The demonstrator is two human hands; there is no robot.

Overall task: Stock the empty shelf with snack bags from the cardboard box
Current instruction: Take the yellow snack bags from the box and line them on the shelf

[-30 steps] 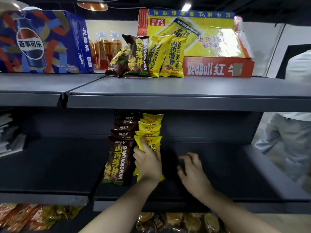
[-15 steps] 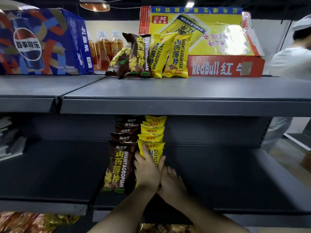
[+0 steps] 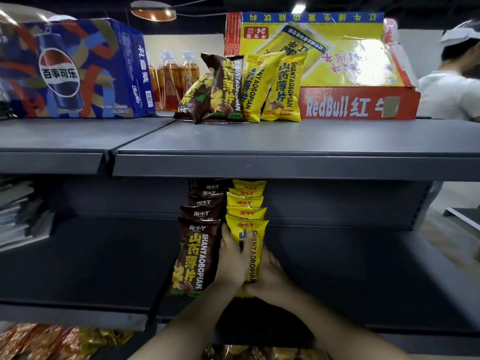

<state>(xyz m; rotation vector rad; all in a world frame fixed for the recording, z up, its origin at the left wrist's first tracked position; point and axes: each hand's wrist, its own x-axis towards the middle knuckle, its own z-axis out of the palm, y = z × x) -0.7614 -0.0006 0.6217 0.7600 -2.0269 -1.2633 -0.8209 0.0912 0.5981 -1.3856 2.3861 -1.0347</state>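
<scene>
On the top shelf (image 3: 311,141), a Pepsi box (image 3: 72,71), bottles (image 3: 176,79), loose brown bags (image 3: 215,89) and loose yellow bags (image 3: 275,87) stand left of an open Red Bull box (image 3: 358,102), the yellow ones leaning on it. On the middle shelf (image 3: 363,268), papers (image 3: 18,216) lie far left; a brown row (image 3: 200,242) and a yellow row (image 3: 246,203) stand side by side. The left hand (image 3: 233,263) pinches the front yellow bag (image 3: 255,245) at its left edge, thumb on its face. The right hand (image 3: 270,276) wraps its lower right edge, fingers together, tips hidden. A person (image 3: 452,94) stands far right.
</scene>
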